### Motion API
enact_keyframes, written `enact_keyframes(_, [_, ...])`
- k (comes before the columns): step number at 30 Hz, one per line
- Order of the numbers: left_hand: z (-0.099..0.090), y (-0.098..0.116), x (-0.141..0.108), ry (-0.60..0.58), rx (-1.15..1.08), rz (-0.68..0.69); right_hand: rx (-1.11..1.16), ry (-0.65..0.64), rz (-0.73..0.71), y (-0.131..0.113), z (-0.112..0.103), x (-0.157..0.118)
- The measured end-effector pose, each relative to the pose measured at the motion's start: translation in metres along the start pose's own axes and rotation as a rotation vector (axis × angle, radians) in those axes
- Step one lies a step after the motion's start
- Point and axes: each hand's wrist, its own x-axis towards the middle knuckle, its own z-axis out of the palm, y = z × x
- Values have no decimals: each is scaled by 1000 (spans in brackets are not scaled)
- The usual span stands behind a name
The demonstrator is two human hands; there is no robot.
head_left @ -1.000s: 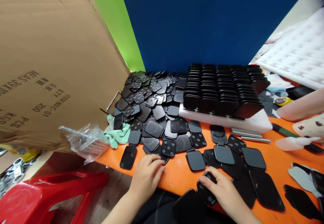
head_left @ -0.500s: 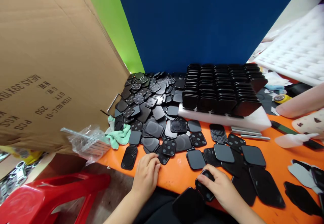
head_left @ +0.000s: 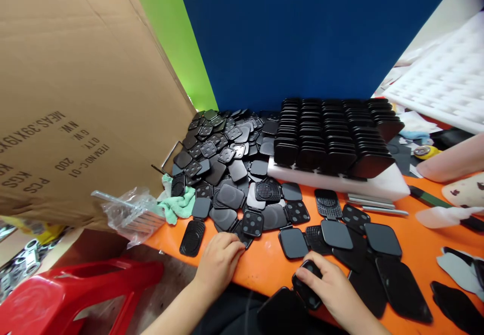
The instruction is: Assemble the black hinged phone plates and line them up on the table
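My right hand (head_left: 328, 284) grips a black hinged plate (head_left: 308, 292) at the table's front edge, thumb pressed on its small dotted half. The larger flat half (head_left: 282, 312) hangs over my lap. My left hand (head_left: 221, 262) rests at the orange table's edge with its fingers curled together; whatever they may hold is hidden. Just beyond its fingertips lies a small dotted black plate (head_left: 252, 223). More hinged plates, some with a ridged half (head_left: 328, 203), lie loose between and beyond my hands. Larger flat black sheets (head_left: 404, 287) lie right of my right hand.
Behind is a heap of black plates (head_left: 217, 148) beside rows of upright plates (head_left: 333, 138) in a white foam block (head_left: 340, 181). Metal rods (head_left: 372, 202), a squeeze bottle (head_left: 434, 218) and a tape measure (head_left: 425, 152) lie right. A carton (head_left: 83, 82), green cloth (head_left: 181, 204) and red stool (head_left: 41, 294) stand left.
My left hand has shifted slightly to the right and down, with its fingers curled. The right hand keeps its hold on the hinged plate, which has tilted slightly. The view has moved a little.
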Motion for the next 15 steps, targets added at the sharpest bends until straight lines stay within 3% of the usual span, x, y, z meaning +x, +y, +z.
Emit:
enact_keyframes(4, [1,5,5,1,-5,-7,39,-19,4,1,0,0])
enact_keyframes(9, [-1,9,3,93,-8,-68,-21,-45,-13,9,-2,1])
enact_keyframes(12, [-14,4,-18,156,-96,-110,-37,-87,-14,11,-4,2])
enact_keyframes(15, [-28,-13,-59,114,-184,-93,-7,-98,5,11,-4,4])
